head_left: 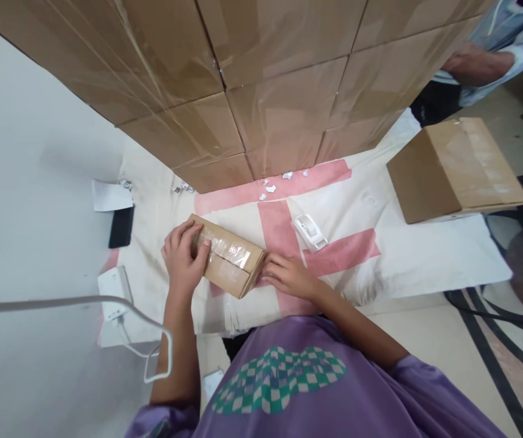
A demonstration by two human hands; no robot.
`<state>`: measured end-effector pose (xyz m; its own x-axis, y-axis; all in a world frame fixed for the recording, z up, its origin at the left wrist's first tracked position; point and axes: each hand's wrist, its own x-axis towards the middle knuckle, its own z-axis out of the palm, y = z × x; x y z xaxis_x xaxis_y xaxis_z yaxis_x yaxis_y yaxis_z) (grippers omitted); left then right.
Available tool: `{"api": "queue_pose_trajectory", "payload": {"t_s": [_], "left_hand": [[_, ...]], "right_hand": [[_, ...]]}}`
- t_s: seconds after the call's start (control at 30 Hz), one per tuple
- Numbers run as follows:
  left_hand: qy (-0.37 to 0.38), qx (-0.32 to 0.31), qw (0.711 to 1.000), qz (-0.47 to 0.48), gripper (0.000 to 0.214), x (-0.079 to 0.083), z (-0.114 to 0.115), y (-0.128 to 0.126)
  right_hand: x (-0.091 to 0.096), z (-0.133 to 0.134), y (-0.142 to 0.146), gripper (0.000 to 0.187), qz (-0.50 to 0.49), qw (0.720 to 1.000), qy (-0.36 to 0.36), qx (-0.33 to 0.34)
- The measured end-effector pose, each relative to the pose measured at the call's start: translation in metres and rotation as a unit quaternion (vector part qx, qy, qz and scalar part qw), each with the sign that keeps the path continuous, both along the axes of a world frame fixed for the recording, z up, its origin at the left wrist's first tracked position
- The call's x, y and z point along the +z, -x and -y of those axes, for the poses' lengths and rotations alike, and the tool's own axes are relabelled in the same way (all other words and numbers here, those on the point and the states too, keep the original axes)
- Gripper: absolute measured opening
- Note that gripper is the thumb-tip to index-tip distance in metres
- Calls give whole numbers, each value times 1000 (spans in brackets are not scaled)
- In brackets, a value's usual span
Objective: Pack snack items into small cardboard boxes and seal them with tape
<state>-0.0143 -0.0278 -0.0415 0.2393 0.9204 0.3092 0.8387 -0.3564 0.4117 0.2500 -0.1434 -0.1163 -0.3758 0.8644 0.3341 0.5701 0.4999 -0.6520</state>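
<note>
A small brown cardboard box (232,252) lies on the cloth, with clear tape over its top and a whitish printed mark near its right end. My left hand (183,252) grips the left end, thumb on the top face and fingers over the far edge. At the opposite end, the fingers of my right hand (286,275) are bent against the side, their tips partly hidden. A white tape dispenser (310,232) rests on the cloth just beyond my right hand.
Large taped cartons (284,115) form a wall behind the cloth-covered table (238,204). Paper scraps (270,189) lie along their base. Another carton (457,170) stands right, near a person's arm (480,64). At left are a dark phone (121,227), white adapter (114,292) and cable (61,302).
</note>
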Motion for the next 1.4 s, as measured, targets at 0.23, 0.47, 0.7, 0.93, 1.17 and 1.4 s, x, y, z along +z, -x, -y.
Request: {"api": "queue_pose_trajectory", "payload": {"t_s": [0.23,0.47,0.7,0.93,1.17,1.4], "left_hand": [[6,6,1000,-7,39,0,2,-1],[3,1,1000,-13,39,-2,2,1],[2,-1,1000,-10,38,-2,2,2],[2,-1,1000,2,38,-1,3,1],[2,-5,1000,-9,39,-1,3,2],[13,7,1000,-21,40,3,5,-2]], "right_hand": [[-8,6,16,24,31,998,-51,-13],[-7,7,25,23,36,998,-48,-29],[-10,11,29,20,30,997,-55,-50],[-10,13,32,19,-7,998,-14,-59],[-5,10,31,21,-70,994,18,-84],[-8,4,29,17,-142,988,33,-59]]}}
